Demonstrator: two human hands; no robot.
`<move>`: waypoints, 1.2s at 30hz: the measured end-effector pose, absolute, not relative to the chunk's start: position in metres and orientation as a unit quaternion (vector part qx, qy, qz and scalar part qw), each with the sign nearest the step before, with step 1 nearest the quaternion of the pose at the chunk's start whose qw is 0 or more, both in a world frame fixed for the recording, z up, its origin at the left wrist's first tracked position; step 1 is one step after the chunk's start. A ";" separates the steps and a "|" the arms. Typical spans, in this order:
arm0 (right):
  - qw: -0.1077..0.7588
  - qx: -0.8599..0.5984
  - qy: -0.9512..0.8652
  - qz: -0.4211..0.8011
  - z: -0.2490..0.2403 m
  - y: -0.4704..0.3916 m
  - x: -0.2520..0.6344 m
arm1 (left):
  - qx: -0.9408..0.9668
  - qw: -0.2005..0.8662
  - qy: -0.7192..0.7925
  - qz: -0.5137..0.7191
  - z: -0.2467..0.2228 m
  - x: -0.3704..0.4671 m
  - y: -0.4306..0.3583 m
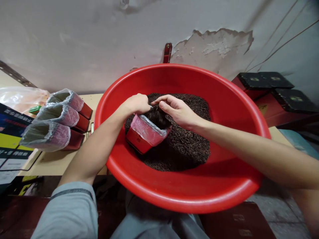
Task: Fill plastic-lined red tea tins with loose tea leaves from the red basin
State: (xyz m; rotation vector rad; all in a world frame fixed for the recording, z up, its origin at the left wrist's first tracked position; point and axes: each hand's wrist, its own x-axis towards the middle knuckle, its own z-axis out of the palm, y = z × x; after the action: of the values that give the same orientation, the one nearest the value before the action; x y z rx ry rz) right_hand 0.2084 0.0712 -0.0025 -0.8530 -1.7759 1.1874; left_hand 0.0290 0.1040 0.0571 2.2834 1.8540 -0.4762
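A red tin lined with a clear plastic bag stands tilted inside a big red basin. My left hand is closed on the bag's edge at the tin's far left rim; its fingertips are partly hidden. Cupped above the mouth of the tin, my right hand has its fingers stretched and the thumb apart. Dark loose tea leaves, blurred by motion, lie beneath it in the tin's opening. More tea leaves cover the basin's bottom around the tin.
Several lined red tins stand in a row on the wooden table at left, beside a printed box and a clear plastic bag. Red tins with black lids sit at right. Behind the basin rises a peeling wall.
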 end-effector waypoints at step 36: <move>0.428 -0.343 -0.714 0.434 -0.010 0.083 0.221 | 0.782 0.098 0.595 -0.159 0.062 0.025 0.099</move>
State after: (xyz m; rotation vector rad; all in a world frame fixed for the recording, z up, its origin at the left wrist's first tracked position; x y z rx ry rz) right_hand 0.2212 0.0825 -0.0103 -0.8573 -1.7831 1.0847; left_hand 0.0246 0.0992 0.0622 2.3140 1.7607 -0.4698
